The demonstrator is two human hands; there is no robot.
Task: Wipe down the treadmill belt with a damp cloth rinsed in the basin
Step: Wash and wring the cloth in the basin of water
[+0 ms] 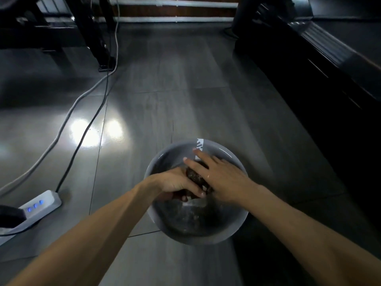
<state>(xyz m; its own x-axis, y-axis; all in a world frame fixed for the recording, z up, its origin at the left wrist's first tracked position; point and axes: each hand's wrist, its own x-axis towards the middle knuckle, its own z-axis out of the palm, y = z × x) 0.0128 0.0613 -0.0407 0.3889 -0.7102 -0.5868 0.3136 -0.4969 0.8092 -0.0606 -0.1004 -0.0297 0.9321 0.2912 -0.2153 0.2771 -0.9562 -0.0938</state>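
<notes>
1. The cloth (194, 175), dark and bunched, sits between both hands over the basin (165, 223), above the murky water inside it.
2. Judging by that, the task is at the rinsing or wringing stage. Whether any of the belt has been wiped cannot be told from here; carrying the cloth across to the treadmill looks to be what is left.
3. The left hand (177, 182) has its fingers curled round the near end of the cloth, thumb lying along its side, gripping it.
4. The right hand (218, 172) lies over the far end with fingers stretched out and spread, pressing the cloth from above, not wrapping it.
5. The basin stands on the grey floor (165, 89), near the middle of the open strip.
6. The treadmill (329, 58) runs along the floor's right edge, well apart from the basin.
7. A power strip (41, 205) with blue lights lies at the floor's left edge, its cables (82, 114) trailing towards the far wall.
</notes>
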